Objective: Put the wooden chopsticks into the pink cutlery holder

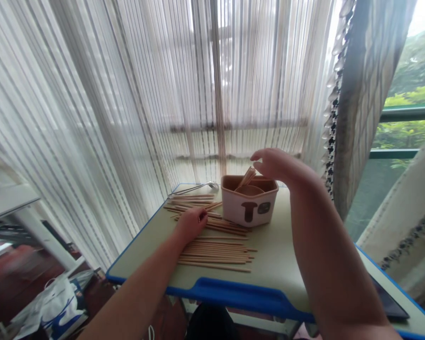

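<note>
The left hand (192, 223) is lowered onto a scattered group of wooden sticks (230, 228), its forearm stretched forward and its back turned up. Its fingers are curled in towards the thumb, with only a small gap left; whether any stick is gripped cannot be told. The low pose is presumably called for by the sticks lying flat on the worktop (281, 250). On the near side of this hand, a looser row of sticks (217, 255) is spread side by side, roughly parallel, so that each could probably be picked out singly. Beyond it, a metal spoon (213, 185) is laid at the far edge, apparently set aside from the hand's reach among the sticks.

Between the two hands, a pale box (230, 200) is stood upright, its open mouth within easy reach of both, it seems. Inside, a bundle of sticks (246, 177) is tilted, its upper ends raised above the rim just below the right hand.

The right hand (271, 163) is raised over the box, the wrist bent and the fingers pointed leftward. Thumb and fingers are parted, and nothing is seen gripped; the height is likely dictated by the box's walls and the protruding ends.
</note>
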Motion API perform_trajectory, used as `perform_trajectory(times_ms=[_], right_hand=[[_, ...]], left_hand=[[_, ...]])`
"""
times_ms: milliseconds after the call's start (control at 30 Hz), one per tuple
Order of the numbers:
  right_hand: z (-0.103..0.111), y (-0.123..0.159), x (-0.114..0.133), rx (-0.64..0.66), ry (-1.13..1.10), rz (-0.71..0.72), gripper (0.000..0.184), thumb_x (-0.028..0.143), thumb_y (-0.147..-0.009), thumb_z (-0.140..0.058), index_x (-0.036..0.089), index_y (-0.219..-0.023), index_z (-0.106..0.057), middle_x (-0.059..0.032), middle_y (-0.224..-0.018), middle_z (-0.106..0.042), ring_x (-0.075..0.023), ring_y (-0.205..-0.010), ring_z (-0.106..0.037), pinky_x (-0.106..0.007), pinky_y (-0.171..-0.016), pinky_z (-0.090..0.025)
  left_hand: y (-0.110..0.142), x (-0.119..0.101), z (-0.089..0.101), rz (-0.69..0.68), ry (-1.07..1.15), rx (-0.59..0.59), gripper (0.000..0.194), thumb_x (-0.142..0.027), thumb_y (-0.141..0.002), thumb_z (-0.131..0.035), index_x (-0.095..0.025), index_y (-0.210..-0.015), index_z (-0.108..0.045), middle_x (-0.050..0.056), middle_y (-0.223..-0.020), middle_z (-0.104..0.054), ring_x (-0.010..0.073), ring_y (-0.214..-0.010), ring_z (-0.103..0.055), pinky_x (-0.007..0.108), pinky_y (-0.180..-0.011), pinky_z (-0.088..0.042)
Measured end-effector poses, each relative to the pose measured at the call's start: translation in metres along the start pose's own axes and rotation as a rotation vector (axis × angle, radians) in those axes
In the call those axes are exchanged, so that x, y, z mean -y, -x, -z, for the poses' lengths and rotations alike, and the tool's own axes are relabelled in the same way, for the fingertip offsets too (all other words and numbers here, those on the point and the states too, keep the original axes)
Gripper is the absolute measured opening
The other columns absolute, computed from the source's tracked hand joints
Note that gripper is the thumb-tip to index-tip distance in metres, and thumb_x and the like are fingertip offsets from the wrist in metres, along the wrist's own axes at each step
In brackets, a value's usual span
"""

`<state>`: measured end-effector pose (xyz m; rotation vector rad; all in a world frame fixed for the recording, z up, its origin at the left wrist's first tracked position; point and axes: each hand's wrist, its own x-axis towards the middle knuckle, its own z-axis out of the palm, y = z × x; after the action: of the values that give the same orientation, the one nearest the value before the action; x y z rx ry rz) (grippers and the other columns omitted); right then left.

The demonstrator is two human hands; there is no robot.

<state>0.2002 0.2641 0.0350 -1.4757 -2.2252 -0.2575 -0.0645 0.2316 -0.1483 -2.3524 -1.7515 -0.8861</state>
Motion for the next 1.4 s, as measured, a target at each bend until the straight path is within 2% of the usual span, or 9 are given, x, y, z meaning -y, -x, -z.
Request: perform_trajectory(times_ms=[133,200,333,467,567,800,1000,1233,1400], right_hand=[[0.029,0.036,0.029,-0.057,-0.064,0.117,0.027,0.028,-0.076,-0.053,0.021,-0.098,-0.067,-0.0048,-0.083,-0.067,-0.0165,-0.072,-0.058,-0.027,-0.062,-0.041],[0.025,0.058,0.04,-0.02,-0.107,0.138,0.021,0.031,-0.076,-0.054,0.022,-0.087,-0.069,-0.0024,-0.072,-0.065,-0.0136,-0.061,-0.055,-0.025,-0.055,-0.038],[-0.031,0.107,0.048,0.129,-0.227,0.168,0.021,0.037,-0.078,-0.054,0.022,-0.079,-0.069,-0.0022,-0.068,-0.062,-0.0132,-0.058,-0.053,-0.025,-0.054,-0.039],[-0.1,0.159,0.05,0.097,-0.379,0.236,0.038,0.043,-0.072,-0.062,0.023,-0.104,-0.064,-0.0074,-0.106,-0.059,-0.022,-0.099,-0.052,-0.033,-0.085,-0.042],[-0.125,0.183,0.052,0.076,-0.4,0.176,0.035,0.039,-0.073,-0.063,0.024,-0.104,-0.064,-0.0077,-0.11,-0.057,-0.0229,-0.105,-0.047,-0.035,-0.091,-0.04],[-0.129,0.188,0.051,0.062,-0.4,0.166,0.012,0.033,-0.077,-0.06,0.026,-0.083,-0.068,-0.0045,-0.093,-0.06,-0.0205,-0.094,-0.048,-0.033,-0.083,-0.042],[-0.133,0.189,0.047,0.042,-0.396,0.167,0.012,0.03,-0.081,-0.057,0.023,-0.08,-0.067,-0.0037,-0.083,-0.062,-0.0183,-0.086,-0.051,-0.03,-0.077,-0.043],[-0.13,0.19,0.047,0.018,-0.37,0.122,0.018,0.019,-0.082,-0.049,0.022,-0.083,-0.066,-0.0047,-0.086,-0.061,-0.0174,-0.087,-0.052,-0.029,-0.077,-0.042],[-0.124,0.192,0.051,0.064,-0.362,0.103,0.017,0.017,-0.078,-0.05,0.021,-0.079,-0.066,-0.0047,-0.083,-0.06,-0.0186,-0.086,-0.052,-0.03,-0.077,-0.042]], left_hand=[[0.002,-0.002,0.0,0.006,-0.007,-0.014,0.016,-0.026,-0.08,-0.048,-0.018,-0.076,-0.061,0.002,-0.073,-0.063,0.0135,-0.067,-0.053,0.024,-0.063,-0.034],[0.002,-0.002,0.0,0.003,-0.004,-0.003,0.018,-0.028,-0.081,-0.047,-0.018,-0.077,-0.061,0.003,-0.074,-0.063,0.0138,-0.067,-0.054,0.024,-0.063,-0.035],[0.002,0.001,0.0,-0.008,-0.006,-0.01,0.019,-0.029,-0.081,-0.047,-0.018,-0.077,-0.062,0.004,-0.077,-0.065,0.0156,-0.072,-0.056,0.025,-0.066,-0.037],[0.001,0.003,0.001,-0.005,-0.012,-0.03,0.02,-0.03,-0.081,-0.048,-0.018,-0.078,-0.063,0.004,-0.077,-0.065,0.0166,-0.072,-0.057,0.026,-0.066,-0.038],[0.001,0.005,0.002,0.0,-0.002,-0.035,0.019,-0.03,-0.08,-0.049,-0.018,-0.078,-0.063,0.004,-0.075,-0.065,0.0163,-0.071,-0.056,0.026,-0.066,-0.038],[0.005,0.007,0.001,-0.02,-0.016,-0.06,0.019,-0.029,-0.081,-0.048,-0.018,-0.076,-0.062,0.004,-0.073,-0.064,0.0149,-0.068,-0.055,0.025,-0.064,-0.038],[0.006,0.01,-0.002,-0.002,0.044,-0.063,0.019,-0.031,-0.08,-0.05,-0.018,-0.078,-0.064,0.004,-0.072,-0.065,0.0147,-0.067,-0.056,0.025,-0.064,-0.038],[-0.001,0.02,-0.003,0.199,0.275,-0.177,0.025,-0.035,-0.078,-0.05,-0.015,-0.079,-0.065,0.002,-0.067,-0.064,0.0137,-0.064,-0.056,0.024,-0.062,-0.039],[0.0,0.022,-0.003,0.225,0.313,-0.225,0.025,-0.034,-0.076,-0.049,-0.015,-0.077,-0.065,0.002,-0.063,-0.062,0.0135,-0.062,-0.055,0.024,-0.061,-0.039]])
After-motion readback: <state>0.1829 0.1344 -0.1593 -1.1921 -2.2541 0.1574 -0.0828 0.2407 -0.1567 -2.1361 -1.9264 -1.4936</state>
